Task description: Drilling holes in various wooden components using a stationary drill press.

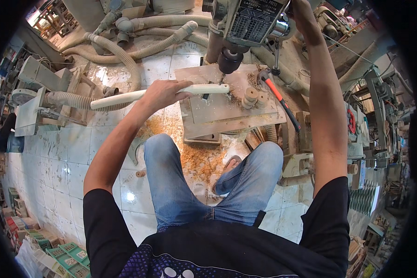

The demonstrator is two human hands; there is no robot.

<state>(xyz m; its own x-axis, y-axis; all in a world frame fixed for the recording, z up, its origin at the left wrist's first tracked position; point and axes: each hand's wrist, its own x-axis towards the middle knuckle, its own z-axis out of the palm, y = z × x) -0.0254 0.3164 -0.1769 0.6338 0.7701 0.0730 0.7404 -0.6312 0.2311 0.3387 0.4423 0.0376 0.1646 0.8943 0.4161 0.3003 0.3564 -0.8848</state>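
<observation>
A long, pale, slightly curved wooden bar (120,98) lies across the drill press table, its left part reaching out past the edge. My left hand (164,94) is closed over the bar near its middle. By the bar's right end, where a small dark hole shows, the thin bit under the black drill chuck (230,61) points down; whether it touches the wood I cannot tell. My right hand (303,13) is raised beside the drill press head (252,23), below the top edge of the view. Its fingers are mostly hidden, so its grip does not show.
On the wooden work board (213,113) stand short wooden cylinders (250,96) among shavings. A hammer (279,98) with an orange and black handle lies at the board's right. Ribbed hoses (125,58) run behind and left. Sawdust (201,160) covers the tiles between my legs.
</observation>
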